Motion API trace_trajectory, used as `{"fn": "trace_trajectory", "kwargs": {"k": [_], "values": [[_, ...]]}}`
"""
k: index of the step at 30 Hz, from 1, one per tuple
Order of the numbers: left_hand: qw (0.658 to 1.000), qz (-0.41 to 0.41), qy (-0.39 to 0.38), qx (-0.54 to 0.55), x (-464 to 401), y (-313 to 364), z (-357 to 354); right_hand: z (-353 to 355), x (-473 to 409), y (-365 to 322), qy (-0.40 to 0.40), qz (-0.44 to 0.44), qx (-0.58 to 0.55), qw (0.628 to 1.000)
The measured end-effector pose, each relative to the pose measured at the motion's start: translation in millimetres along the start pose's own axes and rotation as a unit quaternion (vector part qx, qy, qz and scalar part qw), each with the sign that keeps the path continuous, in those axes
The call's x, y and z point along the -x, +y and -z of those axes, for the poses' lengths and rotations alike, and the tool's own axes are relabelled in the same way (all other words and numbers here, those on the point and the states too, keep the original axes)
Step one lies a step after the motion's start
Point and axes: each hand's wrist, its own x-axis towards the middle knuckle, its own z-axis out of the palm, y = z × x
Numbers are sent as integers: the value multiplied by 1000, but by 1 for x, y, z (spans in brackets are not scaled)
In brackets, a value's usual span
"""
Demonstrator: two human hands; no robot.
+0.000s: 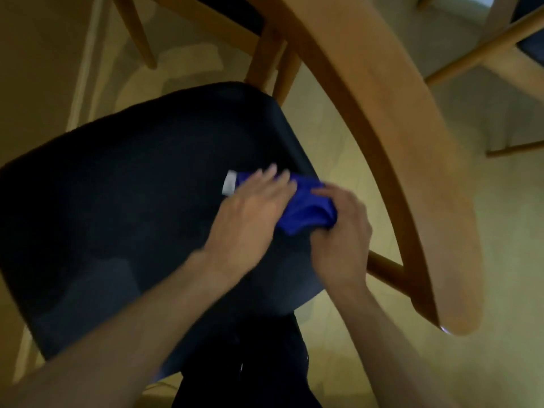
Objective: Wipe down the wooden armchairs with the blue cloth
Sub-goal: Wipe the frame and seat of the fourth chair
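A blue cloth (pixel 306 206) with a white tag lies bunched on the right part of the armchair's black seat cushion (pixel 117 201). My left hand (pixel 250 213) lies across the cloth's left side with its fingers stretched out over it. My right hand (pixel 343 228) grips the cloth's right end, fingers curled round the bunched fabric. The armchair's curved wooden armrest (pixel 391 136) sweeps from the top middle down to the lower right, beside my right hand. The whole frame is blurred.
A wooden rail (pixel 385 266) joins the armrest just beyond my right wrist. Legs and rails of other wooden chairs (pixel 482 51) stand at the top left and top right. Pale tiled floor (pixel 500 231) lies around them. My dark trousers show below the seat.
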Motion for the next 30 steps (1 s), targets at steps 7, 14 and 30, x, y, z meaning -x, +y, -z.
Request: {"fn": "trace_trajectory", "kwargs": {"k": [7,14,30], "values": [[996,-72,-57,-22,-102,-19,5,-17,-56,1,9,-17,62,998],[993,-69,-84,44,8,-65,23,-65,48,-27,-53,-30,145,988],[995,-84,-24,48,-72,-15,-17,-14,-21,15,-4,-26,46,999]]}}
